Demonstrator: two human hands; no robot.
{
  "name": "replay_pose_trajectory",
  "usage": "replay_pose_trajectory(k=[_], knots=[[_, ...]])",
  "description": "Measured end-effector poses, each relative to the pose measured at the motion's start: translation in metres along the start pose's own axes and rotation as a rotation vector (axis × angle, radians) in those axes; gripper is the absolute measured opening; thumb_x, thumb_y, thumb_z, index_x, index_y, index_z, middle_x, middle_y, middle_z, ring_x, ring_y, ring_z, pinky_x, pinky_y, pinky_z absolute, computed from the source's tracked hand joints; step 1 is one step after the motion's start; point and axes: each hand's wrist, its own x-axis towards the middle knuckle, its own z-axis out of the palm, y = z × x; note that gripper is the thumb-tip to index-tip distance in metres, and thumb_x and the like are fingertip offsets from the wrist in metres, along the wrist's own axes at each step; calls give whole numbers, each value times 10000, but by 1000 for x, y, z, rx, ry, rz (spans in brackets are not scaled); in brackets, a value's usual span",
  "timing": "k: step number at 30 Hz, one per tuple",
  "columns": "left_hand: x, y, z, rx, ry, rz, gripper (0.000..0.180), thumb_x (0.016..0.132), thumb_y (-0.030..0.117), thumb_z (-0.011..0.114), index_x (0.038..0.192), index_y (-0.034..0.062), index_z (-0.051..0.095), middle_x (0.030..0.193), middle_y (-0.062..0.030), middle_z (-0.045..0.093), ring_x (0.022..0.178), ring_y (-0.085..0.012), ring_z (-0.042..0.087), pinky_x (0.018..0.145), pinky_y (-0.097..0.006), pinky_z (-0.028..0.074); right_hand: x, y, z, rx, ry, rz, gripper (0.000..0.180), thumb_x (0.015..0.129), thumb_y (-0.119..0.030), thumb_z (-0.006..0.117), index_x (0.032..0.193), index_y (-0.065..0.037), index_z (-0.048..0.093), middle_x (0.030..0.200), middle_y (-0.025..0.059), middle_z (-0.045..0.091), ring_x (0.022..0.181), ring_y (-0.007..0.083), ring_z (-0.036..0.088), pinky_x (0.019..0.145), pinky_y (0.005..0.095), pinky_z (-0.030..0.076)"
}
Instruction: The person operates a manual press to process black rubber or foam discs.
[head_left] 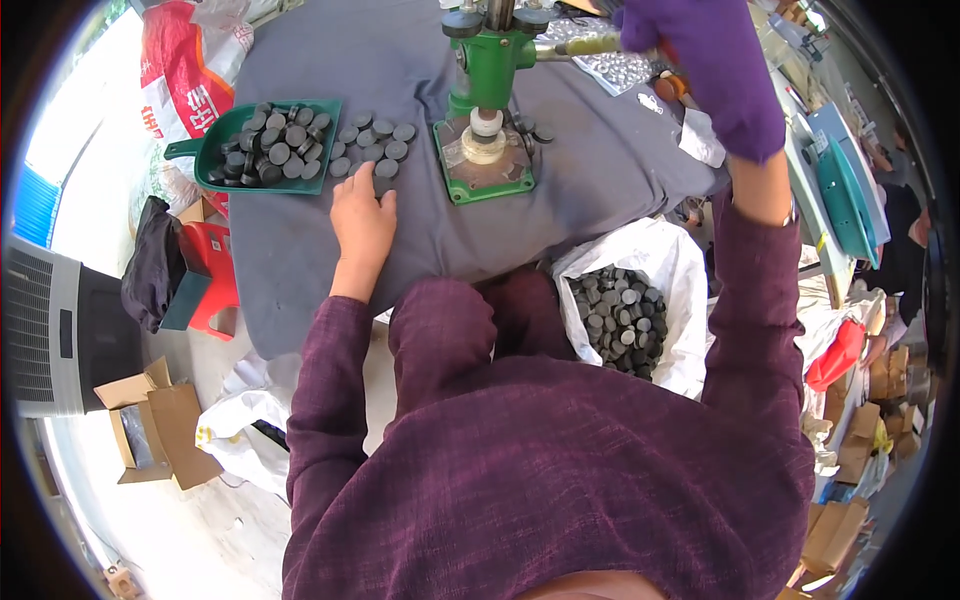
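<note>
A green hand press (pixel 487 75) stands on a cloth-covered table in front of me, its square base plate bearing a round, pale die (pixel 484 144) under the ram. My right hand (pixel 705 70), in a purple glove, is closed around the press's lever handle (pixel 590 45) at the upper right; the frame's top edge cuts off part of it. Bare, with thumb and fingers apart, my left hand (pixel 362 222) reaches over the cloth. Its fingertips are at the near edge of a loose group of round black discs (pixel 375 152), just left of the press. Whether they touch a disc I cannot tell.
A green dustpan-shaped scoop (pixel 333 130) heaped with discs sits left of the loose ones. Beside my knees, a white sack (pixel 688 300) holds many more discs. Bubble wrap (pixel 615 70) lies behind the lever. An open cardboard box (pixel 180 430) stands on the floor at left.
</note>
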Motion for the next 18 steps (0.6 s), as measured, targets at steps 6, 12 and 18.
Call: replay_pose_trajectory(k=[6,12,18], knots=[[31,71,10,-474,-73,-63,695,695,99,781,1324,49,491,973,-116,677,852,-247,641,792,-359,519,44,39,-20,-78,-25,-432,280,941,-158,552,1103,39,666,819,52,635,562,87,546,556,230,475],[47,92,37,-455,-81,-37,797,693,108,793,1382,25,403,1008,-126,680,914,-267,648,837,-384,508,26,16,-9,138,-45,-142,274,941,-173,574,1084,39,672,701,44,607,529,89,531,513,231,447],[55,98,53,-468,-58,-55,825,704,120,791,1398,10,359,1069,-153,687,1025,-305,644,874,-396,497,1,13,3,228,91,54,242,943,-144,572,1065,36,679,654,41,600,516,72,519,490,219,428]])
